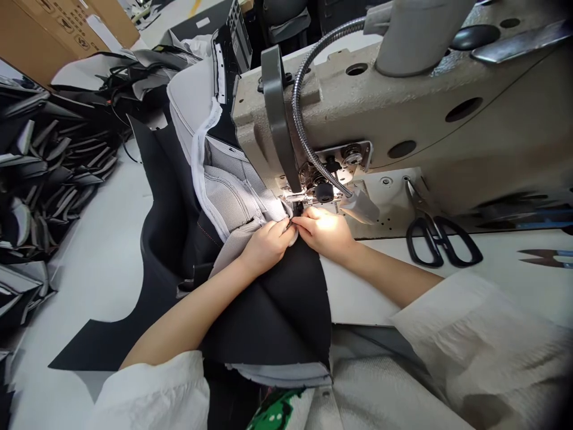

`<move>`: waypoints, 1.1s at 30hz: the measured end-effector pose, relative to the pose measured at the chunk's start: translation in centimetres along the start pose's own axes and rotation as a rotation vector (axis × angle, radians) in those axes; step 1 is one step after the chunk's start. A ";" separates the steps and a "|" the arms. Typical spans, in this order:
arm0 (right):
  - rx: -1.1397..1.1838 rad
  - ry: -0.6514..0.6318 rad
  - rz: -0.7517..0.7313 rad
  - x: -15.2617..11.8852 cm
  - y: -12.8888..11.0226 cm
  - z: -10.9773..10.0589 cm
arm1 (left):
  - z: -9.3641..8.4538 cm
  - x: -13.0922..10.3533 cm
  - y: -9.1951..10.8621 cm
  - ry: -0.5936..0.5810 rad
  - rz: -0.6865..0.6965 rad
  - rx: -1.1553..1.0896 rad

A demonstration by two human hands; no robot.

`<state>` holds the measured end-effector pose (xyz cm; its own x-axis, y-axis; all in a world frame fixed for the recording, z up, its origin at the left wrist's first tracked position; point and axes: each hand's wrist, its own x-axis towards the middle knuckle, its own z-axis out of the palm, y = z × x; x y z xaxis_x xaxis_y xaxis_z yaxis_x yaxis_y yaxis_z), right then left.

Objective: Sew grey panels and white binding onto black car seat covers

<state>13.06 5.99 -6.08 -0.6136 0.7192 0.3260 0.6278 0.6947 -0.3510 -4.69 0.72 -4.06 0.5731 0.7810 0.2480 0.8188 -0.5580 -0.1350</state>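
Note:
My left hand (267,246) and my right hand (326,232) meet just in front of the needle area of a sewing machine (403,101). Both pinch the edge of a black and grey fabric piece (286,310), fingertips nearly touching. The piece drapes toward my lap and over the table to the left. Its grey padded part (226,200), bordered by a white strip, bulges up beside the machine head. A small lamp lights my fingers and the presser foot. My fingers hide the exact edge they hold.
Black-handled scissors (443,239) lean against the machine bed at right, with thread snips (544,258) farther right. Stacks of cut black and grey pieces (58,149) cover the left side. A cardboard box (62,36) stands at the back left. A flexible metal conduit (298,95) arches over the machine head.

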 end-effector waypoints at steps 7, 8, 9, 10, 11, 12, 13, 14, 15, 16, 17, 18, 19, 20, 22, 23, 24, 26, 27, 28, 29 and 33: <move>0.038 -0.024 0.046 0.4 -0.3 -0.1 | 0.0 -0.1 -0.2 0.052 0.020 -0.027; 0.052 -0.048 0.071 0.7 -0.5 -0.1 | 0.0 -0.2 -0.2 0.054 0.027 -0.044; 0.054 -0.077 0.095 1.0 -0.6 -0.1 | 0.0 -0.2 -0.3 0.050 0.035 -0.061; 0.044 -0.109 0.114 1.3 -0.7 -0.1 | -0.1 -0.2 -0.3 0.044 0.041 -0.073; 0.027 -0.140 0.126 1.6 -0.8 -0.2 | -0.1 -0.2 -0.3 0.040 0.046 -0.080; 0.013 -0.171 0.132 1.9 -0.8 -0.3 | -0.1 -0.2 -0.3 0.040 0.050 -0.086; 0.011 -0.204 0.133 2.1 -0.7 -0.5 | -0.2 -0.3 -0.3 0.046 0.054 -0.094; 0.027 -0.235 0.127 2.3 -0.6 -0.7 | -0.2 -0.3 -0.3 0.056 0.055 -0.103; 0.058 -0.261 0.116 2.5 -0.5 -0.9 | -0.3 -0.3 -0.3 0.071 0.054 -0.113; 0.092 -0.280 0.107 2.6 -0.3 -1.1 | -0.3 -0.3 -0.3 0.089 0.052 -0.122; 0.116 -0.292 0.102 2.6 -0.2 -1.3 | -0.3 -0.4 -0.3 0.102 0.047 -0.131; 0.123 -0.297 0.103 2.6 -0.2 -1.4 | -0.3 -0.4 -0.3 0.107 0.039 -0.139; 0.109 -0.297 0.110 2.6 -0.3 -1.5 | -0.3 -0.5 -0.3 0.104 0.031 -0.143; 0.079 -0.293 0.121 2.6 -0.4 -1.5 | -0.3 -0.6 -0.2 0.096 0.024 -0.143; 0.000 -0.276 0.151 2.5 -1.0 -1.3 | -0.1 -0.8 -0.1 0.072 0.023 -0.124; -0.038 -0.263 0.166 2.4 -1.3 -1.2 | -0.1 -0.8 0.0 0.067 0.026 -0.104; -0.070 -0.246 0.176 2.3 -1.6 -1.0 | 0.0 -0.8 0.1 0.062 0.030 -0.080; -0.107 -0.213 0.188 2.2 -1.9 -0.6 | 0.1 -0.7 0.4 0.039 0.027 -0.034; -0.109 -0.197 0.189 2.1 -1.9 -0.5 | 0.0 -0.5 0.5 0.022 0.020 -0.016; -0.098 -0.181 0.185 2.0 -1.8 -0.3 | 0.0 -0.4 0.6 0.004 0.011 -0.001; -0.078 -0.163 0.175 1.9 -1.6 -0.2 | -0.1 -0.2 0.7 -0.011 0.005 0.010; 0.063 -0.064 0.051 1.0 -0.2 -0.1 | -0.4 0.0 0.8 0.005 0.011 0.034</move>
<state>12.34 6.63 -5.62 -0.6122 0.7500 0.2506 0.6287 0.6539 -0.4209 -4.11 0.15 -3.79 0.5821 0.7734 0.2509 0.8130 -0.5569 -0.1698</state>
